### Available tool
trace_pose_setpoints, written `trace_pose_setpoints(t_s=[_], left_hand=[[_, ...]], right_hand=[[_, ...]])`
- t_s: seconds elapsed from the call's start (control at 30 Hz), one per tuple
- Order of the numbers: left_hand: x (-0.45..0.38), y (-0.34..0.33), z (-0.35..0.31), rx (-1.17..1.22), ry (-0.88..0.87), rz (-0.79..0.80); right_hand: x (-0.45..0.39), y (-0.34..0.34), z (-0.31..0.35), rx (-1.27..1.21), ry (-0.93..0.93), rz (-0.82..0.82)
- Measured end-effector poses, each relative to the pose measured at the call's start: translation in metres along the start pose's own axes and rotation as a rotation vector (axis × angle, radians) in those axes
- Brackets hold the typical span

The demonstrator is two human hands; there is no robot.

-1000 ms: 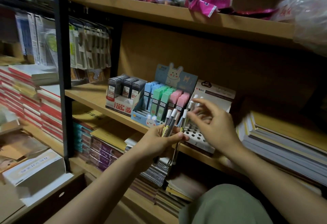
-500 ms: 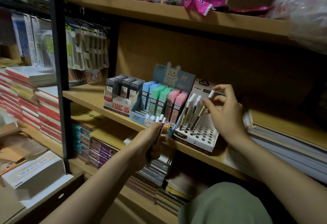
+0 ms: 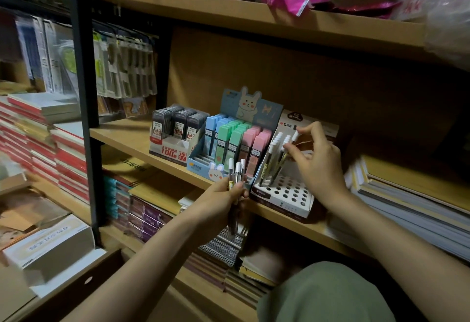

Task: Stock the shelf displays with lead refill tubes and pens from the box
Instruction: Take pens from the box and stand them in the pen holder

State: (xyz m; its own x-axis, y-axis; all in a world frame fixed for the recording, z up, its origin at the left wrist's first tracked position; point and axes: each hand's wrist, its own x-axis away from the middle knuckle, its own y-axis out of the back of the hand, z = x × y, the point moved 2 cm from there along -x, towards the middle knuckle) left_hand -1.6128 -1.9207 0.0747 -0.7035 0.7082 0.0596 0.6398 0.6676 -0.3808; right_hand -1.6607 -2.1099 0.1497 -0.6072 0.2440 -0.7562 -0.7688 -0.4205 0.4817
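Wooden shelving filled the view, its middle board carrying three display boxes side by side. At the left stood a white box of dark lead refill tubes; touching it on the right was a blue rabbit-printed display holding blue, green and pink tubes. Next along sat a white perforated pen stand with several white-capped pens upright in its rear holes (front holes unfilled). The right hand was over the stand, thumb and fingertips pinching the cap end of one pen. The left hand was closed round a small bunch of pens, caps upward, just in front of the shelf edge. Stacked notebooks lay to the right of the stand.
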Motion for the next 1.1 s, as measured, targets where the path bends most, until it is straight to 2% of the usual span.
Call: trace_pose_setpoints(t_s=[0.27,0.37,0.6,0.77,0.83,0.97,1.1], left_hand=[[0.001,-0.001,0.004,-0.047,-0.033,0.047],[0.002,0.0,0.003,-0.058,-0.053,0.062],[0.004,-0.003,0.0,-0.11,-0.108,0.1],[0.006,-0.006,-0.003,-0.042,-0.141,0.106],[0.005,-0.007,-0.003,-0.055,-0.16,0.117],[0.006,-0.013,-0.003,-0.045,-0.181,0.154],[0.006,-0.012,-0.004,0.008,-0.121,0.198]], right_hand=[[0.004,-0.003,0.01,0.057,0.066,0.062],[0.006,-0.007,0.01,0.068,0.075,0.022],[0.01,-0.011,0.009,0.101,0.028,0.072],[0.022,0.001,0.02,0.069,0.046,-0.006],[0.028,0.0,0.029,0.0,0.033,0.043],[0.035,-0.016,0.04,-0.185,-0.162,0.198],[0.028,-0.015,0.041,-0.402,-0.275,0.213]])
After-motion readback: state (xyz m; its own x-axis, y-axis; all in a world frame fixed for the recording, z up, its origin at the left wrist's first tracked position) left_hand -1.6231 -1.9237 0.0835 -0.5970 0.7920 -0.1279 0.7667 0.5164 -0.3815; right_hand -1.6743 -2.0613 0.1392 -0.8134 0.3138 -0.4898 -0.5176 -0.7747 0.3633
